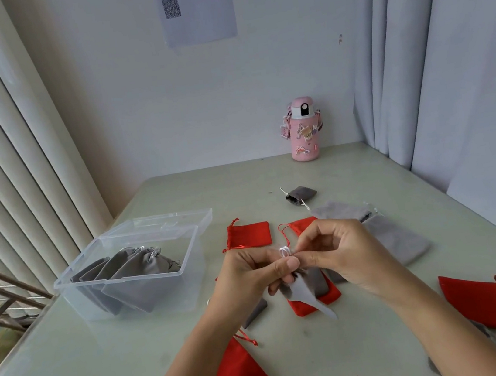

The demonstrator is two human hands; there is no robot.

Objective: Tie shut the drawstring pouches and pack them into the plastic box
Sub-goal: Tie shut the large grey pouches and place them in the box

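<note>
Head camera looked down on a pale table [106,367] where both hands met above its middle. The left hand [246,275] was curled nearly closed, thumb pressed against the forefinger, pinching the gathered neck of a grey pouch [306,291] that hung below the fingers. The right hand [341,251] was likewise curled, its fingertips nipped on the white drawstring [284,251], which stood up in small loops between the two hands. A clear plastic box [133,286], lid tipped open behind it, sat near the left edge of the table with several grey pouches stacked inside. Red pouches [250,235] lay scattered around the hands, some toward the near edge, and more grey pouches [394,237] lay toward the right edge. A pink bottle [303,130] stood at the far edge.
</note>
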